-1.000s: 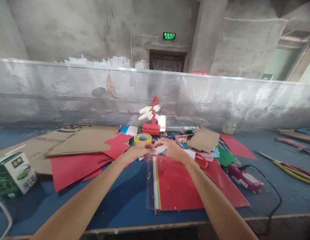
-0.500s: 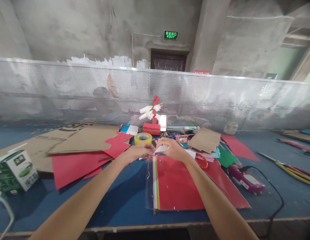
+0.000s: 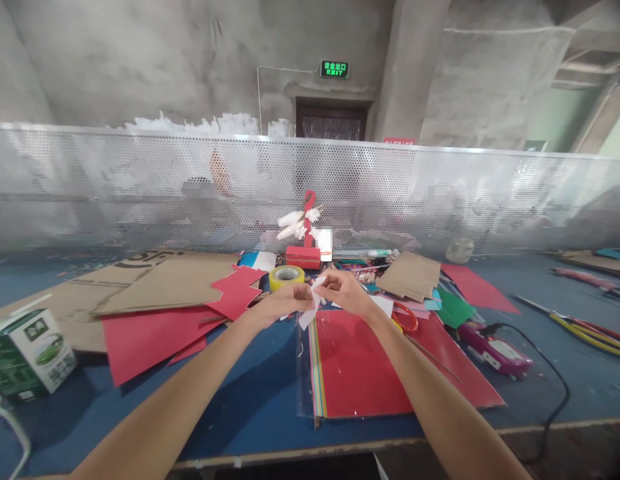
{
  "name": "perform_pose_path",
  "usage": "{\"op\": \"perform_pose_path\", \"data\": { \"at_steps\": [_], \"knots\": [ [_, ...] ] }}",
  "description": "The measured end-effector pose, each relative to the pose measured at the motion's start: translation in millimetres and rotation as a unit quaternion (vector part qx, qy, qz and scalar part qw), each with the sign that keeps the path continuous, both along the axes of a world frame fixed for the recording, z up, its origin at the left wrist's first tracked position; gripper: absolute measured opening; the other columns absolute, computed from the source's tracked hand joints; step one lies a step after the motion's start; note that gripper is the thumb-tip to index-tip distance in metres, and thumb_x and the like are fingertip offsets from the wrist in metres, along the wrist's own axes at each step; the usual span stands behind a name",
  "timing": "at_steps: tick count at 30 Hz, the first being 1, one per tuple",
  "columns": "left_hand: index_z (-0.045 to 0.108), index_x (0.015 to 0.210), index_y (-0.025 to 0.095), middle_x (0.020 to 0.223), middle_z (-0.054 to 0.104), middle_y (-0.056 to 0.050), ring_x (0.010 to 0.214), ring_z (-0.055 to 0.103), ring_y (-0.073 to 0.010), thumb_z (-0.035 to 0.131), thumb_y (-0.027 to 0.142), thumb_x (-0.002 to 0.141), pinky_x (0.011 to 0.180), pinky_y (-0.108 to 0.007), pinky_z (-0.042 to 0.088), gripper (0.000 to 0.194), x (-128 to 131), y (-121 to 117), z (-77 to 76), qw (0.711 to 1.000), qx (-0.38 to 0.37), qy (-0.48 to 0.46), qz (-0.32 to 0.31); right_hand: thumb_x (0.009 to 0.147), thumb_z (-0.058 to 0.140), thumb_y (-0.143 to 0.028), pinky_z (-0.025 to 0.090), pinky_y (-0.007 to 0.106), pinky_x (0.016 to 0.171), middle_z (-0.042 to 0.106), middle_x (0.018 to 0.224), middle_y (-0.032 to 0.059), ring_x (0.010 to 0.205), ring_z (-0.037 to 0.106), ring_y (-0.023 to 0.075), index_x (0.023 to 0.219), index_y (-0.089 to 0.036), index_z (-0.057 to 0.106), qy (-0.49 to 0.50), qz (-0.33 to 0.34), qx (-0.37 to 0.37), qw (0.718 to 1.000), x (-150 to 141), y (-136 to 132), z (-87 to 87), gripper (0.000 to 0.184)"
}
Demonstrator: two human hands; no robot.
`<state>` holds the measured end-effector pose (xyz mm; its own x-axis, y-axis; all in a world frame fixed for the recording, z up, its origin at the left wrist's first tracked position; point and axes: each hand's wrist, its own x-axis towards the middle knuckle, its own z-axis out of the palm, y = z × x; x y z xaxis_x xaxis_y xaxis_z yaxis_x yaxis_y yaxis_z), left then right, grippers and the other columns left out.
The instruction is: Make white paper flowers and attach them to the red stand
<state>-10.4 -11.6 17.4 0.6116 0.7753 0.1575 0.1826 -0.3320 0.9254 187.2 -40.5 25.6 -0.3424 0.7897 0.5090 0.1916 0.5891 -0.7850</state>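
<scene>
A small strip of white paper (image 3: pixel 309 317) is pinched between my two hands over the middle of the table. My left hand (image 3: pixel 287 301) grips it from the left, fingers closed. From the right, the thumb and fingers of my right hand (image 3: pixel 346 293) close on its upper part. Below them lies a clear-wrapped pack of coloured paper (image 3: pixel 363 367), red on top with a striped edge. Just behind my left hand sits a roll of yellow tape (image 3: pixel 287 277). White flowers (image 3: pixel 291 223) on a red upright piece stand behind my hands.
Cardboard sheets (image 3: pixel 165 283) and red paper (image 3: pixel 155 340) lie left, near a green-and-white carton (image 3: pixel 33 353). To the right are orange-handled scissors (image 3: pixel 407 319), a purple device (image 3: pixel 495 350) with a cable, and yellow-and-red-handled shears (image 3: pixel 575 327). A perforated metal screen (image 3: pixel 140 193) closes off the back.
The white paper has turned from lying nearly flat to hanging slanted, its lower end pointing down. My right hand has shifted slightly right and my fingers have changed position on it.
</scene>
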Motion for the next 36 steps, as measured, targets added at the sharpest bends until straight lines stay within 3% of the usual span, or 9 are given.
{"op": "perform_pose_path", "data": {
  "at_steps": [3,8,16,19,23,32,36],
  "knots": [
    [0.059,0.081,0.016,0.067,0.053,0.002,0.058,0.048,-0.0087,0.068,0.030,0.074,0.052,-0.021,0.035,0.018,1.5,-1.0,3.6,0.999,-0.014,-0.013,-0.036,0.080,0.066,-0.049,0.045,0.025,0.055,0.061,0.070,0.0007,0.057,0.054,0.0114,0.081,-0.017,0.058,0.025,0.009,-0.011,1.000,-1.3,0.9,-0.4,0.032],
    [0.056,0.083,0.018,0.068,0.055,0.002,0.056,0.047,-0.0086,0.066,0.034,0.077,0.050,-0.020,0.033,0.019,4.1,-5.5,6.3,0.999,-0.002,-0.029,-0.017,0.079,0.066,-0.055,0.043,0.024,0.051,0.058,0.063,-0.0014,0.048,0.049,0.0096,0.075,-0.019,0.055,0.053,-0.019,0.002,0.998,-2.8,5.2,-3.0,0.038],
    [0.057,0.084,0.017,0.070,0.054,0.003,0.054,0.046,-0.0076,0.062,0.029,0.077,0.048,-0.020,0.032,0.014,8.0,-2.9,-1.6,0.999,0.039,-0.013,0.002,0.077,0.068,-0.054,0.042,0.025,0.052,0.055,0.059,-0.0025,0.049,0.049,0.0103,0.071,-0.019,0.055,0.052,-0.058,0.028,0.997,-4.8,6.4,-3.8,0.038],
    [0.056,0.088,0.017,0.076,0.057,0.001,0.063,0.052,-0.0095,0.064,0.025,0.074,0.055,-0.021,0.038,0.018,8.6,-1.1,-2.3,0.998,0.049,-0.035,-0.003,0.078,0.067,-0.053,0.041,0.024,0.050,0.054,0.059,-0.0025,0.048,0.048,0.0104,0.072,-0.019,0.057,0.052,-0.060,0.030,0.996,-5.7,7.3,-5.3,0.036],
    [0.053,0.089,0.017,0.082,0.060,0.000,0.073,0.057,-0.0117,0.066,0.021,0.071,0.065,-0.024,0.042,0.022,9.1,-0.8,-1.1,0.996,0.053,-0.065,-0.004,0.079,0.066,-0.052,0.039,0.023,0.046,0.055,0.058,-0.0021,0.046,0.048,0.0105,0.075,-0.018,0.059,0.048,-0.073,0.011,0.996,-6.4,9.1,-7.2,0.035],
    [0.044,0.092,0.020,0.075,0.056,0.004,0.063,0.054,-0.0093,0.069,0.021,0.072,0.060,-0.022,0.040,0.032,11.5,-4.5,1.5,0.992,0.065,-0.108,-0.025,0.076,0.068,-0.046,0.036,0.021,0.042,0.056,0.057,-0.0033,0.044,0.049,0.0096,0.081,-0.018,0.057,0.077,-0.085,-0.041,0.993,-5.9,13.4,-9.4,0.031],
    [0.050,0.097,0.021,0.077,0.057,0.004,0.064,0.056,-0.0097,0.067,0.020,0.074,0.063,-0.023,0.043,0.029,12.6,-7.0,2.7,0.988,0.096,-0.115,-0.029,0.075,0.068,-0.042,0.034,0.020,0.041,0.055,0.055,-0.0043,0.043,0.048,0.0088,0.087,-0.017,0.057,0.073,-0.086,-0.083,0.990,-6.2,10.7,-7.0,0.030]
  ]
}}
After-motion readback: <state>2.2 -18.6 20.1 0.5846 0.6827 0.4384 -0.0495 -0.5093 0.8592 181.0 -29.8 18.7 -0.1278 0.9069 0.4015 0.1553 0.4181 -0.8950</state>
